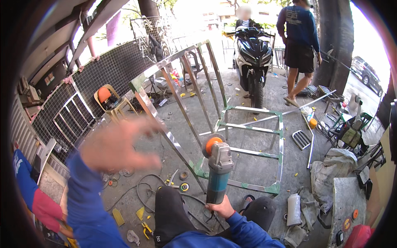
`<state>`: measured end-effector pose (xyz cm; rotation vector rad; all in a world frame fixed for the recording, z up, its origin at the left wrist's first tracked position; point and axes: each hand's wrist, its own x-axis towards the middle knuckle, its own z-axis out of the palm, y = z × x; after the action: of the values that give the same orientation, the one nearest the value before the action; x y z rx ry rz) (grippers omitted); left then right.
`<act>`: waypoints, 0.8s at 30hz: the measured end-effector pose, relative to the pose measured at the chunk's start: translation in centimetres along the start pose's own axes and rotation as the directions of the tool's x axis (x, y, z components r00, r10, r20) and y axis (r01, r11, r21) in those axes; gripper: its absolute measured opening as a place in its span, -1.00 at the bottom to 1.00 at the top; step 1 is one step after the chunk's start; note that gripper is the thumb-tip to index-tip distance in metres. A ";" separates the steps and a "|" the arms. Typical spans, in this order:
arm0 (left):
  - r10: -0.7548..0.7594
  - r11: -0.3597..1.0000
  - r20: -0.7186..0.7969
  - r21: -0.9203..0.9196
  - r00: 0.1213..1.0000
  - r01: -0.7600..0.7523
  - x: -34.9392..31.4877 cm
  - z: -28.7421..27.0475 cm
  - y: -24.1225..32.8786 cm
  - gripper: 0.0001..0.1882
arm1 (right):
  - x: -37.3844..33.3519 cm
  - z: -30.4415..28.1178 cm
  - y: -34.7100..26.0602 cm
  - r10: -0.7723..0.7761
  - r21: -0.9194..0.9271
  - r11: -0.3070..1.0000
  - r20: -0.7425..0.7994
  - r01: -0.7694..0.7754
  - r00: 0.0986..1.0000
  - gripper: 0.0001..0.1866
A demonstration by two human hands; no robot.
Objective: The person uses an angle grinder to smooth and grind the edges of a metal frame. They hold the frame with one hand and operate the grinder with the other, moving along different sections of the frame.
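My right hand (pixel 223 208) is wrapped round the rear end of a teal and grey angle grinder (pixel 220 177), held upright between my knees. Its orange disc (pixel 213 145) is at the top, in front of the metal frame; whether they touch I cannot tell. My left hand (pixel 120 144) is raised to the left of the frame, smeared by motion, with its fingers apart and nothing seen in it. The welded metal frame (pixel 254 153) has a flat barred section and a tilted section of shiny bars, with green patches at the joints.
Cables (pixel 142 192), loose discs (pixel 184 187) and yellow-handled pliers (pixel 146 230) lie on the concrete floor. A motorcycle (pixel 255 62) stands beyond the frame. Two people are near it, one walking (pixel 301 41). Someone in red shorts (pixel 45 211) is at left. Sacks (pixel 331 173) lie at right.
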<state>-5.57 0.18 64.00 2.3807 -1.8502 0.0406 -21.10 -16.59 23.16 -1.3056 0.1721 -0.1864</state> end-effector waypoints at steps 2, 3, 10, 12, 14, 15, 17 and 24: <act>-0.061 0.998 -0.192 0.013 0.979 0.064 3.1 -6.8 -2.1 -0.37 | 0.3 -0.1 0.3 -0.108 -0.004 0.994 -0.075 0.108 0.991 -0.67; -0.181 0.975 -0.330 0.062 0.926 0.213 5.1 -9.8 -3.4 -0.46 | 0.2 -0.1 0.5 -0.102 -0.047 0.994 -0.116 0.098 0.988 -0.66; -0.407 0.757 -0.903 -0.419 0.139 -0.502 15.7 -23.7 -6.8 -0.72 | 0.2 -0.1 0.4 -0.158 -0.098 0.985 -0.161 0.144 0.974 -0.64; -0.535 0.285 -0.784 -0.519 0.316 -0.805 18.3 -19.4 -4.8 -0.72 | 0.3 -0.2 0.3 -0.060 -0.147 0.988 -0.134 0.040 0.989 -0.46; -0.185 0.758 -0.970 -0.244 0.160 -0.605 18.0 -9.1 -3.8 -0.67 | 0.4 -0.3 0.2 -0.153 -0.100 0.985 -0.141 0.139 0.978 -0.42; -0.009 0.918 -0.992 -0.058 0.124 -0.391 16.9 -2.7 -3.1 -0.66 | 0.3 -0.4 0.2 -0.184 -0.091 0.981 -0.161 0.171 0.970 -0.41; -0.287 0.721 -0.919 -0.393 0.270 -0.571 14.2 9.0 -1.3 -0.69 | 0.1 -0.7 0.2 -0.148 -0.080 0.988 -0.170 0.136 0.974 -0.38; -0.440 0.101 -0.278 -0.960 0.854 -0.261 6.9 32.0 3.1 -0.59 | -0.8 -2.5 0.7 -0.090 -0.076 0.994 -0.213 0.075 0.973 -0.33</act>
<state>-8.68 -10.89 33.19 1.1901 -0.8065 -0.4327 -22.43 -18.53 21.87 -1.3595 0.3113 -0.3970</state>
